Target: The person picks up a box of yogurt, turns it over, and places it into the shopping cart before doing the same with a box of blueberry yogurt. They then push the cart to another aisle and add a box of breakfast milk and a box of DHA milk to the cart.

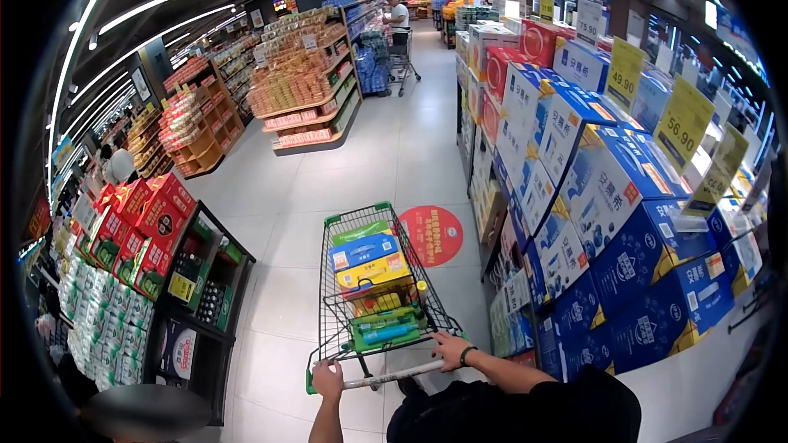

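My left hand (327, 379) is closed around the left end of the handle of a shopping cart (328, 312). At the handle's right end, beside the basket's rear edge, my right hand (451, 351) has its fingers curled over the bar; a dark band circles that wrist. The white handlebar (394, 375) runs between the two hands. Inside the wire basket lie a blue-and-yellow carton (365, 253), a yellow box (373, 274) and green packages (361, 231). A blue item (390, 333) rests on the green part nearest me.
Stacked blue-and-white cartons (574, 197) with yellow price signs (685, 123) line the right side. To the left stands a dark shelf (217, 312) with red boxes (164, 212) nearby. A tiled aisle (386, 139) leads ahead past a red floor sticker (433, 235) to a person (398, 16) with a cart.
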`<state>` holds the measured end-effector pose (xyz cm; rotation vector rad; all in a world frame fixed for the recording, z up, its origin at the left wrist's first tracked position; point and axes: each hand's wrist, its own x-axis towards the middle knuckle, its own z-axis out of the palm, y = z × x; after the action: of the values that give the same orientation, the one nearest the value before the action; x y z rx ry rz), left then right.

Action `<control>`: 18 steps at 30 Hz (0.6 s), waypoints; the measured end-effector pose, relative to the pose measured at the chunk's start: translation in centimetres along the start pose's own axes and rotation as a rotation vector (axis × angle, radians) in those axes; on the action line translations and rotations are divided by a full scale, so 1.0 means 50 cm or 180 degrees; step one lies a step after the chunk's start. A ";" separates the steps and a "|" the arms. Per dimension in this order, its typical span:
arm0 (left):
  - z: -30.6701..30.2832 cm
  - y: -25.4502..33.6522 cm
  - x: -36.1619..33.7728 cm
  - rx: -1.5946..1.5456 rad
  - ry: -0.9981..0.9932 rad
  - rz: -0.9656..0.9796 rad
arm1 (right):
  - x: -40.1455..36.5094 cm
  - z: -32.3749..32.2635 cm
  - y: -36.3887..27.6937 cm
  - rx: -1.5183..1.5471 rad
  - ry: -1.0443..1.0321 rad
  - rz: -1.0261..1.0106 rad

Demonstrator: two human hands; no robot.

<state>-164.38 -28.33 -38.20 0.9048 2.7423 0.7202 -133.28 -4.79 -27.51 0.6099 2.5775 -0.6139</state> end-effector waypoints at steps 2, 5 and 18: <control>0.015 0.009 0.057 -0.0148 0.0081 0.0195 | 0.029 -0.015 0.012 -0.0060 0.0061 0.0059; 0.036 0.015 0.137 -0.0424 0.0275 0.0682 | 0.075 -0.033 0.030 -0.0152 0.0114 0.0102; 0.161 0.170 0.360 -0.0054 -0.0798 0.0840 | 0.166 -0.125 0.225 -0.0281 0.0714 0.0009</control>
<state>-172.05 -8.49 -41.13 1.2747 2.4224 0.6207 -136.22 10.02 -30.02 0.6875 2.7939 -0.4498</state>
